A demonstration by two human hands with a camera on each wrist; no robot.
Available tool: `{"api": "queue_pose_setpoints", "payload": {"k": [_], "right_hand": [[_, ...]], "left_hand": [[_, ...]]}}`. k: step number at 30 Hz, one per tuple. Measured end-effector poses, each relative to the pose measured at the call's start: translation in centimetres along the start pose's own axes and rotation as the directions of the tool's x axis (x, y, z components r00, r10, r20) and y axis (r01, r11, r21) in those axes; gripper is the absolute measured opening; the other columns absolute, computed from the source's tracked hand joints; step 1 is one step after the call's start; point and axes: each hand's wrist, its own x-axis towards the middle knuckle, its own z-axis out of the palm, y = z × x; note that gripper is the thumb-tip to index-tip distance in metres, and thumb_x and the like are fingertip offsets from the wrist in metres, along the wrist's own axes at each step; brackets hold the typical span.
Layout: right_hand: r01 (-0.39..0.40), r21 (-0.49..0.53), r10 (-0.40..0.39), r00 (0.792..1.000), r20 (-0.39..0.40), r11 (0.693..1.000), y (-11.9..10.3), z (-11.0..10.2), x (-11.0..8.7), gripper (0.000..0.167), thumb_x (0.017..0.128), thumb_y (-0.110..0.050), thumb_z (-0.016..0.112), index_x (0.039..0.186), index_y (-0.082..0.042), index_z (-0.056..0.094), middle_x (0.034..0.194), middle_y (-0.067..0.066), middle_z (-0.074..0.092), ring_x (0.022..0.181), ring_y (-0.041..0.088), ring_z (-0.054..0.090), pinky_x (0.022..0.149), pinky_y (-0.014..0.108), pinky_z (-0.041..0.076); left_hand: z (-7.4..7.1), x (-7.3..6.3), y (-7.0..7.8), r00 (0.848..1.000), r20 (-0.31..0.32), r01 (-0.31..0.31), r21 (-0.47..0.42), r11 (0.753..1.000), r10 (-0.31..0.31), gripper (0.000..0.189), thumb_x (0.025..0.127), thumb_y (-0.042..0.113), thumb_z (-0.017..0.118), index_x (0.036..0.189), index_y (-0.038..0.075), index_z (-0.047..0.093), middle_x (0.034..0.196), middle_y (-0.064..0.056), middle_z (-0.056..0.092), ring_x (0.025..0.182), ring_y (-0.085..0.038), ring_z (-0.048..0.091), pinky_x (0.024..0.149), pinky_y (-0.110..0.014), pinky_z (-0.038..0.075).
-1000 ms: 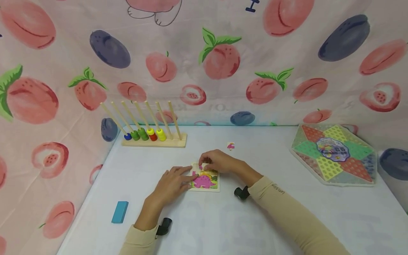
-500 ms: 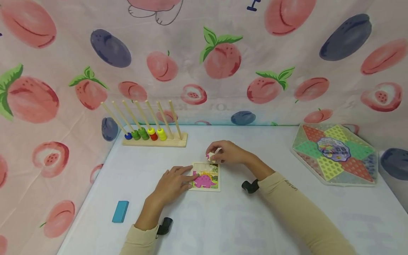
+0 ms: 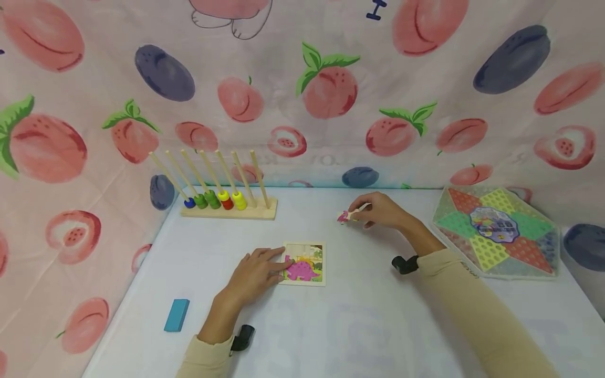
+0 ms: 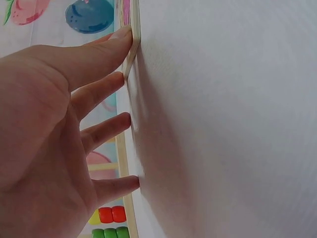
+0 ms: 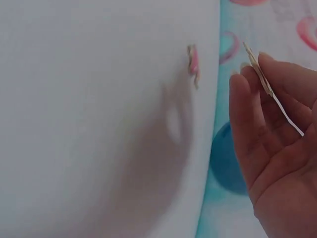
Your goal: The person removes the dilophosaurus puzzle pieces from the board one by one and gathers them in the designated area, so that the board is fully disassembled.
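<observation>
Puzzle piece (image 5: 258, 70) in pinch grip of right hand (image 5: 279, 151), edge-on only in right wrist view.

Fruit-printed pink cloth (image 3: 283, 79) hangs behind a white tabletop (image 3: 359, 320); the light is soft.

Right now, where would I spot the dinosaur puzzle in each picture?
Head view: the dinosaur puzzle lies below centre, left hand touching its left side.
Left wrist view: its edge, top, left of centre, by the thumb.
Right wrist view: not in it.
Shared landmark: fruit-printed cloth, in all.
</observation>
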Motion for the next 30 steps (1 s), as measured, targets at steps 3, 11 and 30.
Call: {"api": "queue_pose_setpoints", "payload": {"k": [3,11,30], "right_hand": [[-0.012,-0.005,0.012,1.0,-0.011,1.0,1.0,-0.3,-0.1,0.023,0.096,-0.01,0.07,0.116,-0.001,0.07,0.116,0.02,0.067,0.097,0.036,0.071,0.07,0.036,0.065],[-0.031,-0.077,0.027,0.998,-0.058,0.997,2.8,-0.1,0.6,0.022,0.095,-0.008,0.069,0.115,0.0,0.072,0.113,0.02,0.07,0.087,0.022,0.07,0.071,0.027,0.062],[-0.123,-0.306,0.061,0.976,-0.207,0.944,3.4,0.8,1.2,0.022,0.096,-0.019,0.071,0.114,-0.008,0.078,0.113,0.014,0.077,0.101,0.028,0.066,0.083,0.036,0.057]], "left_hand": [[0.0,-0.1,0.0,1.0,-0.001,-0.002,0.007,1.0,0.002,0.042,0.094,0.028,0.073,0.135,0.032,0.066,0.159,0.002,0.05,0.144,-0.03,0.045,0.117,-0.068,0.036],[0.0,-0.2,-0.2,1.0,-0.01,-0.006,0.015,1.0,0.006,0.041,0.095,0.028,0.072,0.135,0.031,0.067,0.158,0.0,0.051,0.144,-0.032,0.045,0.116,-0.068,0.036],[0.2,-0.2,0.0,1.0,-0.001,-0.006,-0.012,1.0,0.006,0.041,0.096,0.026,0.07,0.137,0.03,0.065,0.159,-0.001,0.049,0.146,-0.033,0.043,0.118,-0.07,0.032]]}}
